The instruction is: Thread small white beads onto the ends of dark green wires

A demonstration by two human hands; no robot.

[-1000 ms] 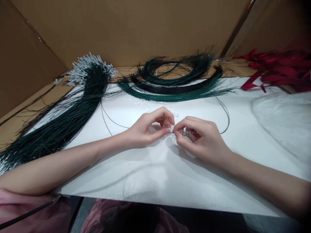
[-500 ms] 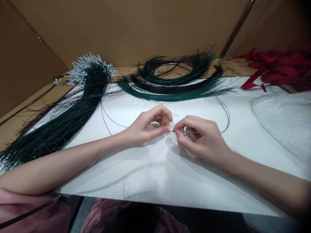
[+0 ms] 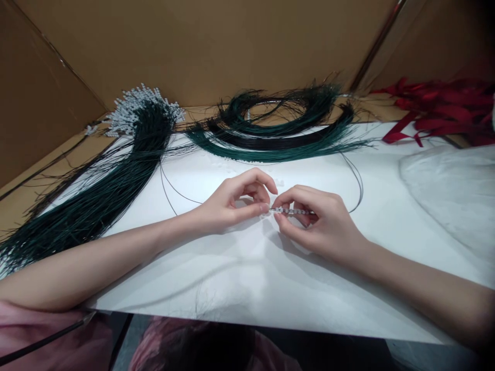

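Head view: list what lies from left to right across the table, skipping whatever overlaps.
bead-tipped green wire bundle → left hand → beaded wire pinched between both hands → right hand → red ribbons

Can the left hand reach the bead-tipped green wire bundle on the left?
Probably yes. The bundle lies to the side of the left hand, with little but white sheet between. But that hand is pinching the beaded wire with the right hand, so it would have to let go.
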